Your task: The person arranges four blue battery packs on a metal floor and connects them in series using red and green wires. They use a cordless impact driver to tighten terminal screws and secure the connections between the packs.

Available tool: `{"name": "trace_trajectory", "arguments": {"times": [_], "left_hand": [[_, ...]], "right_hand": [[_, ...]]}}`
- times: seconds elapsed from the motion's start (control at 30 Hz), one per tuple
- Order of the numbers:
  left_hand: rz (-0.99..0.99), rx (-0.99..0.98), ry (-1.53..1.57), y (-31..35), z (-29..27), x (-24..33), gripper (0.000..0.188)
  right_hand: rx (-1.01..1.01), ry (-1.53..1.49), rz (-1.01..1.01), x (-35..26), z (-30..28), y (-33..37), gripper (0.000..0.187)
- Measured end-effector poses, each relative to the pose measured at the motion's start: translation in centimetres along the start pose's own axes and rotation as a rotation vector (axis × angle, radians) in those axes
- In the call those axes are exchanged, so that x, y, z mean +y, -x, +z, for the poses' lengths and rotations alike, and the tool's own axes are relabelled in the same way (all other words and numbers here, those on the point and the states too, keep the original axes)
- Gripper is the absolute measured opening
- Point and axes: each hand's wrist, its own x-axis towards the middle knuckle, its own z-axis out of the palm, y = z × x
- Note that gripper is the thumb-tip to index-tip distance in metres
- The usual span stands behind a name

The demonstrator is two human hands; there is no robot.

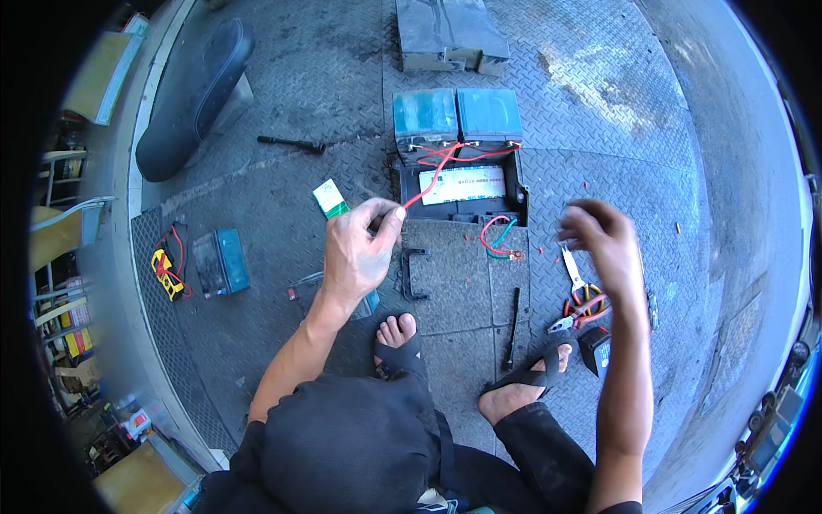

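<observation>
My left hand [360,248] pinches the end of a red wire [435,182] between thumb and forefinger. From there the wire runs up to the terminals of two blue batteries [424,111] at the far end of a black battery case [522,184]. Inside the case lies a white printed strip [462,184]. My right hand [599,236] hovers right of the case, its fingers bent but apart and slightly blurred, with nothing visible in them. Just below that hand are scissors [574,270] and pliers [565,324]. Short red and green wires [495,244] hang at the case's near edge.
A black seat [197,98], a dark rod [291,143], another blue battery [221,262] and a yellow meter [167,274] lie leftward. A small white-green box [330,199] and black handle [415,274] are nearer. A dark cover [449,38] sits beyond; a screwdriver [514,330] lies between my feet.
</observation>
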Motion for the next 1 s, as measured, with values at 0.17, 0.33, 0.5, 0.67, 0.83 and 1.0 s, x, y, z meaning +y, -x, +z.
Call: {"name": "trace_trajectory", "arguments": {"times": [0.17,0.33,0.5,0.67,0.83,1.0], "left_hand": [[-0.272,-0.044,0.247,1.5,0.8,-2.1,0.026],[-0.236,-0.048,0.274,0.7,0.3,-2.1,0.027],[-0.234,-0.082,0.254,0.3,-0.7,-2.2,0.027],[-0.247,-0.123,0.257,0.4,-0.5,-3.4,0.028],[-0.209,-0.276,0.119,0.4,0.8,-4.9,0.026],[-0.200,-0.287,0.062,0.2,0.7,-5.4,0.029]], "right_hand": [[-0.121,-0.491,0.391,-2.8,15.2,-3.8,0.055],[0.127,-0.618,0.248,0.2,23.1,-8.7,0.035],[0.249,-0.331,0.211,1.2,22.9,-9.5,0.042],[0.082,0.505,-0.030,-2.5,15.6,-8.7,0.039],[-0.233,0.766,-0.049,-7.2,9.3,-10.7,0.039],[-0.219,1.060,-0.238,-9.3,8.3,-12.1,0.028]]}}
